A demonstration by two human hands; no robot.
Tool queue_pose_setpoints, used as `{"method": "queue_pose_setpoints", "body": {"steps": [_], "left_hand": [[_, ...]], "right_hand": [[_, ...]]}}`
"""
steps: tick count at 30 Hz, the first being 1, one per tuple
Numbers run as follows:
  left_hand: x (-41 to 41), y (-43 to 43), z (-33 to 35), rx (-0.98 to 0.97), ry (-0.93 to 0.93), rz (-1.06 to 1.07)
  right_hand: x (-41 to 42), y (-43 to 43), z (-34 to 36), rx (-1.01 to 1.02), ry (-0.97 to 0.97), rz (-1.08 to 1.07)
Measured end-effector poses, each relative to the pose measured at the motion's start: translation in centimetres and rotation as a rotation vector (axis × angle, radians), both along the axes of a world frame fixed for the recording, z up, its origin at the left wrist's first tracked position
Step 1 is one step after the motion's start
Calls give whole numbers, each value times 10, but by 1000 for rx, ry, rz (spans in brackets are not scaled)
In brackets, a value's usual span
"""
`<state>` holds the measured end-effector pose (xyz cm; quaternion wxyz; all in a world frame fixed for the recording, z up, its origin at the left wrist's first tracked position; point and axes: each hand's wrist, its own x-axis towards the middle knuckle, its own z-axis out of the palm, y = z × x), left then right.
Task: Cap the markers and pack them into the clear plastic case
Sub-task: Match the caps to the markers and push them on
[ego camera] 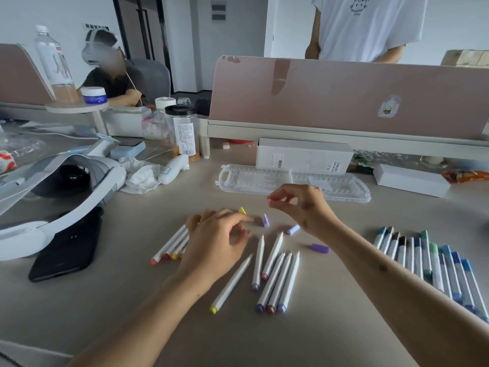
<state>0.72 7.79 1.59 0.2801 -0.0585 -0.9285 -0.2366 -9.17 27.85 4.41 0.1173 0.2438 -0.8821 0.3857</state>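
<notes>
The uncapped markers (277, 282) lie loose in the middle of the desk (132, 300). Their barrels are white, with the bare tips pointing away and a little right and the coloured ends towards me: purple, reddish, purple on three lying side by side. One with a yellow end (230, 282) lies alone, slanted more steeply to the right.

A second cluster (169, 247), ending in orange, red and yellow, runs under the left hand (219, 239). That hand sits palm down with its fingers loosely bent, and I cannot tell whether it holds anything.

Four loose caps lie scattered beyond the tips: yellow (242, 210), lilac (265, 220), pale blue (293, 229) and a darker purple (319, 248).

The right hand (304, 207) is raised above them, apart from the left, pinching a small pink cap (272, 200) between thumb and forefinger.

To the right, capped markers (428, 260) in blues and greens lie in a tidy row, caps away from me.

Just beyond the hands the clear plastic case (251, 181) lies flat, its long axis left to right and its handle hole at the left end. A white box (304, 157) stands behind it, against a pink divider (344, 96). At the left lie a white headset (66, 186) and a black phone (66, 247).
</notes>
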Motion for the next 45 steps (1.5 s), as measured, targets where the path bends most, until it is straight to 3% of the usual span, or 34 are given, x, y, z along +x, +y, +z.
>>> {"method": "queue_pose_setpoints", "body": {"steps": [7,24,29,36,45], "left_hand": [[2,27,-3,-122,-171,-69],[8,35,-16,-150,-179,-47],[7,35,-16,-150,-117,-40],[6,35,-8,76,79,38],[7,30,-4,110,100,4]], "right_hand": [[39,35,-13,-204,-83,-8],[50,45,-17,-488,-297,-40],[54,45,-12,-599,-294,-26],[58,44,-11,-648,-270,-60],[60,42,-10,-644,-265,-96]]}}
